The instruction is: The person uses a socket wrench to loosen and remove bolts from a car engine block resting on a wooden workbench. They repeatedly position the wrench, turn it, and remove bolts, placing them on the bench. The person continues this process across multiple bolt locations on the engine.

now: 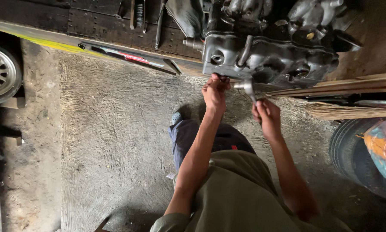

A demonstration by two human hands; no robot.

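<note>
1. Rough concrete floor (115,141) is lying below a greasy engine block (266,56) resting on a bench edge.
2. Left hand (214,92) is pinching the block's lower edge, steadying it.
3. Right hand (266,114) is fisting a ratchet wrench (248,88) handle, its head meeting the block.

Grey cast-metal engine block (266,53): grimy, bulky, ports and pipes exposed, resting on the dark wooden vehicle bed's edge. Silver metal ratchet wrench (248,88): head at the block's lower edge, handle angled downward, gripped.
</note>
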